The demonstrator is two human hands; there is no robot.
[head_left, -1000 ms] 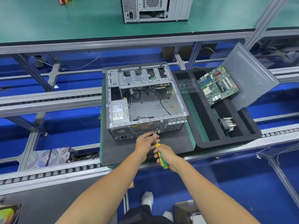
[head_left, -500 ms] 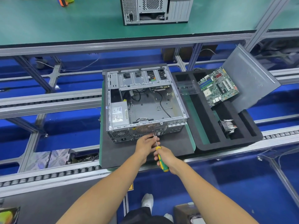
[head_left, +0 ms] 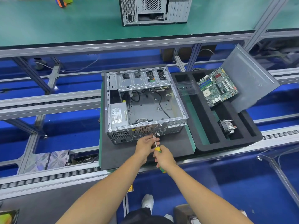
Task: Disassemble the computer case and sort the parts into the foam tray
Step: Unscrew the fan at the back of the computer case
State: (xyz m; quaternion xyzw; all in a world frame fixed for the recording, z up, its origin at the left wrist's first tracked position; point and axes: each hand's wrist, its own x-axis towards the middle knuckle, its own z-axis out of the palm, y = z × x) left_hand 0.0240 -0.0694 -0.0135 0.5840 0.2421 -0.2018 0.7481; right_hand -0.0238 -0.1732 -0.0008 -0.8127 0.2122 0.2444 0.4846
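Note:
An open grey computer case (head_left: 142,104) lies on a dark mat (head_left: 123,152), its rear panel facing me. The power supply (head_left: 119,115) sits inside at the near left. My right hand (head_left: 164,158) grips the yellow-green handle of a screwdriver (head_left: 157,149) whose tip meets the rear panel beside the fan grille. My left hand (head_left: 145,145) pinches the screwdriver's shaft close to the tip. To the right, the black foam tray (head_left: 208,143) holds a green motherboard (head_left: 217,86) and a heatsink (head_left: 227,126).
A grey side panel (head_left: 249,80) leans on the tray's far right corner. A clear plastic piece (head_left: 186,88) lies at the tray's far left. A second computer case (head_left: 153,10) stands on the green bench behind. Conveyor rails run left and right.
Both hands stay at the case's rear panel with the screwdriver. My right hand has turned a little on the handle; nothing else has shifted.

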